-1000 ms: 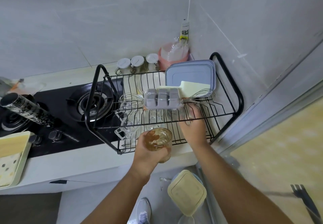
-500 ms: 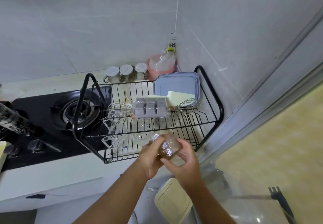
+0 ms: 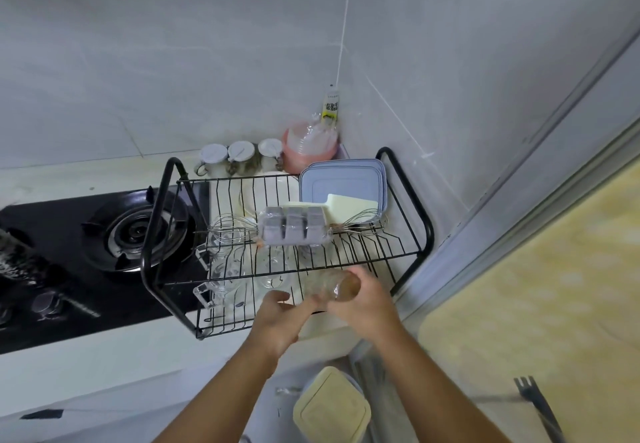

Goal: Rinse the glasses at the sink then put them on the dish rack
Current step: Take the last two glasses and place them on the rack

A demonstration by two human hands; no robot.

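A clear glass [image 3: 334,286] lies tilted on its side at the front right of the black wire dish rack [image 3: 414,200], under its upper shelf. My right hand [image 3: 363,304] grips this glass from the right. My left hand [image 3: 282,316] hovers just left of it, fingers loosely spread, a fingertip near the glass's rim. Other clear glasses and mugs [image 3: 225,269] stand on the rack's lower level to the left.
The upper shelf holds a grey ice tray [image 3: 294,229], whisks, blue lids [image 3: 343,179] and a pale board. A gas stove [image 3: 135,231] lies left of the rack, jars and a pink container behind. A lidded tub [image 3: 330,408] sits on the floor below.
The glass passed from my left hand to my right and moved forward and right into the rack's lower level. My left hand let go and drew back slightly.
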